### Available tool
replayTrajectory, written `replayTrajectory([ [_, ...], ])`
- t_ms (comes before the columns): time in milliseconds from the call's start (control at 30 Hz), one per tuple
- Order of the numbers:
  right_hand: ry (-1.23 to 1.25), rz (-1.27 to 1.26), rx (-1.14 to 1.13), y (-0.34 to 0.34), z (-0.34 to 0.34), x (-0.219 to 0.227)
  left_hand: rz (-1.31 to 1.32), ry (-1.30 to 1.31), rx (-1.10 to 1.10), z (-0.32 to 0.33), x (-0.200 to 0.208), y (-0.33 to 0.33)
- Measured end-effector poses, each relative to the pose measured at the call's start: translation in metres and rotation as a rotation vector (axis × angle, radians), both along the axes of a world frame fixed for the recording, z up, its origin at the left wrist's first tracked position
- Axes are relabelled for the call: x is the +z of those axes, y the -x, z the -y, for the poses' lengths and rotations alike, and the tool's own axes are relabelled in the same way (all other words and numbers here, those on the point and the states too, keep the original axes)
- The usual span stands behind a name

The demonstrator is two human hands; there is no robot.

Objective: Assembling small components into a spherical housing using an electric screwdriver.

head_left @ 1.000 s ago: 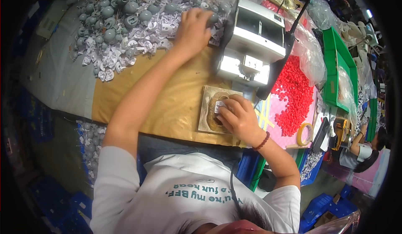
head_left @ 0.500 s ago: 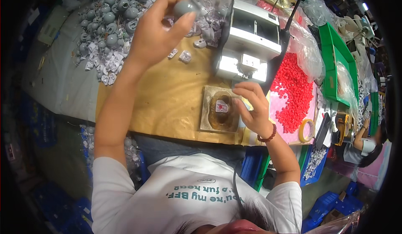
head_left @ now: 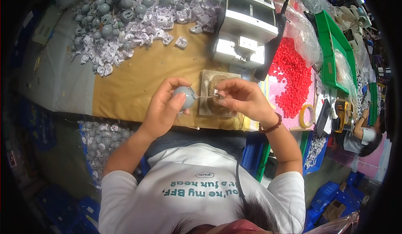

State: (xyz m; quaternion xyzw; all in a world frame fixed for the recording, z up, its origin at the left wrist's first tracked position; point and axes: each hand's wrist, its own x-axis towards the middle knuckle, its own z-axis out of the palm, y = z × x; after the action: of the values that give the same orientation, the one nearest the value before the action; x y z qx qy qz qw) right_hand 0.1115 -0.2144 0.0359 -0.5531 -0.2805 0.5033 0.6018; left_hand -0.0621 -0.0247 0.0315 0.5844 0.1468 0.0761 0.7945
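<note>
One broad bench [head_left: 155, 71] fills the middle of the view, brown sheeting across its near side, and what a load it carries! Up at the far left sprawls a great mixed pile [head_left: 125, 25] of grey balls and white plastic pieces. To the right of that stands a white machine [head_left: 245, 25] with a dark front panel, and further right a long green tray [head_left: 328, 52] leans at a slant. Between those two, a bright red heap [head_left: 289, 73] of tiny parts spreads over pink sheeting. Down by the near edge sits a squarish block [head_left: 204, 87] with a rounded hollow, and just beside it, here are the hands! The left hand [head_left: 161, 108] has its fingers clamped around a ball, while the right hand [head_left: 249, 102] works over the block, thumb and forefinger pinched together. Off to the right, a yellow tape roll [head_left: 307, 116] stands near the red parts. Now that grey ball [head_left: 184, 98]: it's held clear of the pile, left of the hollow. A dark red bracelet [head_left: 272, 127] circles the right wrist. And finest of all, a thin wire [head_left: 205, 97] stretches from the ball to the right fingers, its far tip hidden there.
</note>
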Motion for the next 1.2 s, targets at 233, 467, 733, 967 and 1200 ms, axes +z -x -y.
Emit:
replayTrajectory([
  [233,0.019,1.162,-0.061,-0.005,0.013,-0.039,-0.113,-0.404,-0.043,0.04,-0.052,0.006],
  [467,-0.002,1.573,0.063,-0.004,0.004,-0.047,0.064,-0.843,-0.041,0.046,-0.056,-0.009],
  [733,0.07,1.685,0.245,0.009,0.009,-0.042,-0.018,-0.943,-0.059,0.039,-0.053,-0.011],
  [967,0.007,1.493,0.109,0.005,0.016,-0.042,0.082,-1.456,-0.029,0.054,-0.059,-0.034],
  [1200,0.154,0.948,-0.054,-0.029,0.068,-0.034,0.111,-1.524,-0.047,0.054,-0.07,-0.037],
])
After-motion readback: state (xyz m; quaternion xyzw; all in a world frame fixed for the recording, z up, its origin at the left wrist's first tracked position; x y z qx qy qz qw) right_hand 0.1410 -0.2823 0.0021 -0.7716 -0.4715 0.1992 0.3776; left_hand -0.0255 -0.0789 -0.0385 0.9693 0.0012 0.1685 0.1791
